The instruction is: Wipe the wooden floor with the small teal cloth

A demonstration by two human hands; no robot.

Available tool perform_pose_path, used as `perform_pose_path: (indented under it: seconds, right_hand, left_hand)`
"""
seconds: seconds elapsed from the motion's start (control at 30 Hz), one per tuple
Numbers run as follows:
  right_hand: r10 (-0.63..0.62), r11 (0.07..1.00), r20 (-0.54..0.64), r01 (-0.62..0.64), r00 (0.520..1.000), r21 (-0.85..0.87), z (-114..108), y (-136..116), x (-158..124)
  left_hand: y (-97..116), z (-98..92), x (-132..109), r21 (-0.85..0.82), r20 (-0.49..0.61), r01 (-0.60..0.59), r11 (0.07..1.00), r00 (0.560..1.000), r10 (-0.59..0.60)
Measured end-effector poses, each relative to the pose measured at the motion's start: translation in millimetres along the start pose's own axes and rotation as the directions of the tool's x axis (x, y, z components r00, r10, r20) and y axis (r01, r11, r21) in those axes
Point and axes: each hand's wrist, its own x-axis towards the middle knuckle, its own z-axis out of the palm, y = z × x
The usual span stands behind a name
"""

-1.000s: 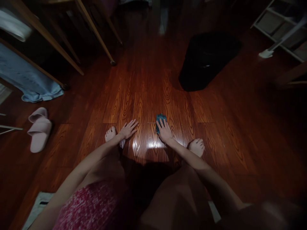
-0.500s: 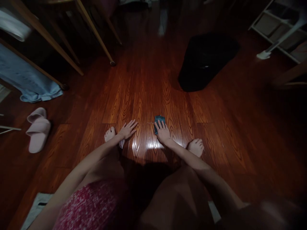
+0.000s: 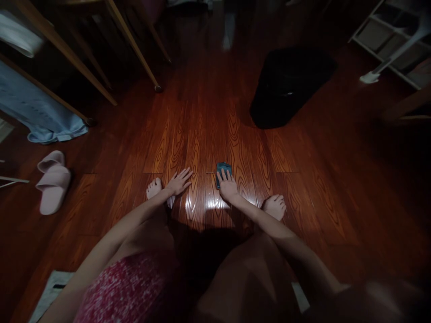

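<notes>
My right hand [image 3: 228, 185] lies flat with its fingers spread on top of a small dark teal piece [image 3: 223, 165] that looks like folded cloth. It rests on the wooden floor [image 3: 198, 148], and the palm hides part of it. To the left, my left hand [image 3: 179, 181] is also stretched out flat on the boards, holding nothing. A small pale object [image 3: 171, 202] shows below the left wrist, too little of it to name. Both hands are between my bare feet.
A black bin-like box [image 3: 289, 89] stands ahead on the right. Pink slippers [image 3: 54, 188] lie at left, near blue fabric [image 3: 57, 121] and wooden chair legs [image 3: 134, 49]. At far right are a white shelf rack [image 3: 377, 38] and a pole with a white foot [image 3: 369, 78].
</notes>
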Motion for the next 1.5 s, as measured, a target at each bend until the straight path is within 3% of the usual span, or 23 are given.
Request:
perform_pose_path:
  seconds: [0.13,0.3,0.6,0.87,1.17,1.5]
  right_hand:
    - [0.047,0.999,0.004,-0.047,0.999,0.012,5.5,2.1,-0.6]
    - [-0.029,1.000,0.071,0.028,0.997,0.007,13.4,-8.6,-10.4]
    - [0.011,1.000,0.025,-0.011,1.000,0.008,-4.0,-2.1,-8.1]
    - [-0.007,0.999,0.154,-0.001,0.988,0.046,-12.4,-11.7,-14.9]
    - [0.011,1.000,0.100,-0.012,0.995,0.012,-18.2,-3.4,-14.1]
    - [-0.010,1.000,0.159,0.008,0.987,0.011,-16.5,-9.5,-17.5]
  left_hand:
    - [-1.9,2.2,0.4,0.001,-0.017,-0.013,1.000,1.000,0.013]
    - [-4.3,5.7,2.3,0.008,-0.020,-0.019,1.000,1.000,0.019]
    - [1.3,-0.9,-0.3,-0.012,-0.001,-0.001,1.000,1.000,0.001]
    - [2.2,-2.6,-0.7,-0.012,0.007,-0.002,1.000,1.000,0.002]
    - [0.3,-0.2,-0.6,0.011,-0.004,-0.009,1.000,1.000,0.009]
    - [-1.4,1.4,0.1,0.014,-0.016,-0.021,1.000,1.000,0.022]
